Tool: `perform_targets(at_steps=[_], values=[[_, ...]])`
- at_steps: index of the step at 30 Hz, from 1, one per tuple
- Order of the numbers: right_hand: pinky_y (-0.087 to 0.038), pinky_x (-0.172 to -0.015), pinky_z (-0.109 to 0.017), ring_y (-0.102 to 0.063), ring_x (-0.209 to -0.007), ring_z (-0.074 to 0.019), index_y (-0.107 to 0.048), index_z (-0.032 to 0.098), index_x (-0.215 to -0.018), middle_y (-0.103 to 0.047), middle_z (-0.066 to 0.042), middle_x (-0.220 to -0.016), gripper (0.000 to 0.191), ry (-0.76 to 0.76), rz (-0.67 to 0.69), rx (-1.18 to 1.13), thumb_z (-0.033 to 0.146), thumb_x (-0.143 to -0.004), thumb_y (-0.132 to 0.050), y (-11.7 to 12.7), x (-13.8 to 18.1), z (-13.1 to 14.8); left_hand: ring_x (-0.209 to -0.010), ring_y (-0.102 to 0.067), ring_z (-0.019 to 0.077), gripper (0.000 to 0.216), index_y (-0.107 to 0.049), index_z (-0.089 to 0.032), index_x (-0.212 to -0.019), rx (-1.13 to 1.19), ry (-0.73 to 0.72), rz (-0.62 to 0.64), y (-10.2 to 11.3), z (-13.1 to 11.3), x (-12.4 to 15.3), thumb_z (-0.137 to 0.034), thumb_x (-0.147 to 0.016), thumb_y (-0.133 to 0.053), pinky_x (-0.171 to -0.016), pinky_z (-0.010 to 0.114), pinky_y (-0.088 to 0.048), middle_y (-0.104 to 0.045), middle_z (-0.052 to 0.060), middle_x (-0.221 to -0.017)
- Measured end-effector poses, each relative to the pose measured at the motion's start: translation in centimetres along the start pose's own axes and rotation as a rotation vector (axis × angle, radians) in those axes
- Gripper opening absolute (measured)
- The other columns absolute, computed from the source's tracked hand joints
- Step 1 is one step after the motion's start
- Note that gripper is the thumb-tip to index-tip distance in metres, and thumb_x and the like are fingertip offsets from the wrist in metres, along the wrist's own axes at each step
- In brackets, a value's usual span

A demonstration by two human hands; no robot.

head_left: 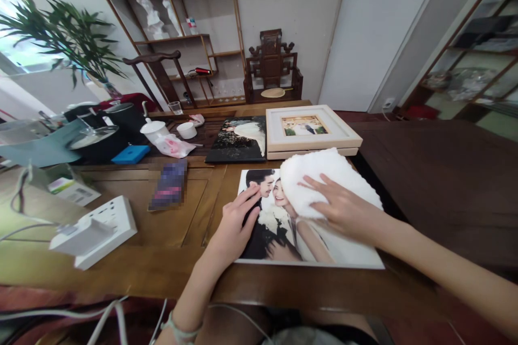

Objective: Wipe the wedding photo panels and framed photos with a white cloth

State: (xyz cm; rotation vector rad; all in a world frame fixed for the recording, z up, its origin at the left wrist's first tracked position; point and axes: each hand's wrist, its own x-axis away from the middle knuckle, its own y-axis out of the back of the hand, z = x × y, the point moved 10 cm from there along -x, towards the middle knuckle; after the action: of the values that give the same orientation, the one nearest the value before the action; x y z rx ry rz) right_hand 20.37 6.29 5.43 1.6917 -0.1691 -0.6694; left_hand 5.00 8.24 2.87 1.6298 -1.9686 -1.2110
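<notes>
A large photo print (283, 229) of a couple lies flat near the front edge of the wooden table (174, 232). My left hand (237, 223) rests on its left edge, fingers stretched out flat, holding nothing. My right hand (342, 207) lies palm down, fingers spread, pressing a white fluffy cloth (324, 175) onto the upper right part of the print. The cloth hides that corner of the picture.
Behind the print lie a dark photo panel (238, 140) and a white framed picture (309, 129) on a second frame. To the left sit a white power strip (99, 229), a blurred card (170, 186), a blue box (130, 154), cups, pots, a plant (65, 38). Shelves and a carved chair (272, 64) stand behind.
</notes>
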Motion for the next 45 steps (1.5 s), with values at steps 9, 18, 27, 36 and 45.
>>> perform_targets(at_steps=[9,18,27,36,45], values=[[-0.038,-0.105,-0.048,-0.04,-0.13,-0.0288,-0.062,0.02,-0.059,-0.056,-0.011,-0.132,0.028,0.048,-0.077,-0.17,0.013,-0.084,-0.053,3.5,3.1,9.0,-0.134,-0.042,0.025,0.039,-0.053,-0.015,-0.131,-0.022,-0.005,0.017,-0.2,0.0,0.0,-0.023,-0.094,-0.041,-0.109,0.048,-0.035,-0.049,0.013,-0.142],[-0.042,-0.099,-0.054,-0.05,-0.123,-0.0315,-0.065,0.015,-0.095,-0.057,-0.023,-0.128,0.025,-0.055,-0.011,-0.039,0.006,-0.077,-0.05,0.4,-0.1,-1.5,-0.135,-0.04,0.0244,0.039,-0.053,-0.019,-0.131,-0.011,-0.009,0.021,-0.2,0.1,0.0,-0.022,-0.094,-0.041,-0.11,0.048,-0.034,-0.048,0.011,-0.143],[-0.043,-0.099,-0.053,-0.05,-0.122,-0.0366,-0.067,0.009,-0.093,-0.055,-0.028,-0.127,0.021,-0.09,0.025,0.004,0.003,-0.076,-0.055,-0.2,-0.9,-1.2,-0.134,-0.041,0.026,0.039,-0.054,-0.017,-0.13,-0.015,-0.016,0.004,-0.1,0.0,0.1,-0.022,-0.094,-0.041,-0.108,0.05,-0.036,-0.049,0.013,-0.141],[-0.039,-0.103,-0.051,-0.044,-0.127,-0.0328,-0.061,0.02,-0.061,-0.054,-0.016,-0.134,0.025,0.015,-0.001,-0.239,0.011,-0.082,-0.053,3.0,2.5,9.8,-0.134,-0.041,0.0235,0.039,-0.053,-0.017,-0.13,-0.034,-0.012,0.021,-0.3,0.1,-0.1,-0.023,-0.094,-0.04,-0.109,0.047,-0.036,-0.049,0.012,-0.142],[-0.013,-0.112,-0.058,-0.038,-0.132,-0.0281,-0.066,0.019,-0.102,-0.063,-0.013,-0.123,0.022,-0.099,0.115,-0.343,0.019,-0.082,-0.056,0.6,-1.0,0.5,-0.135,-0.04,0.0237,0.038,-0.053,-0.016,-0.13,-0.031,-0.015,0.031,-0.2,0.1,0.0,-0.023,-0.095,-0.04,-0.109,0.048,-0.035,-0.048,0.012,-0.143]])
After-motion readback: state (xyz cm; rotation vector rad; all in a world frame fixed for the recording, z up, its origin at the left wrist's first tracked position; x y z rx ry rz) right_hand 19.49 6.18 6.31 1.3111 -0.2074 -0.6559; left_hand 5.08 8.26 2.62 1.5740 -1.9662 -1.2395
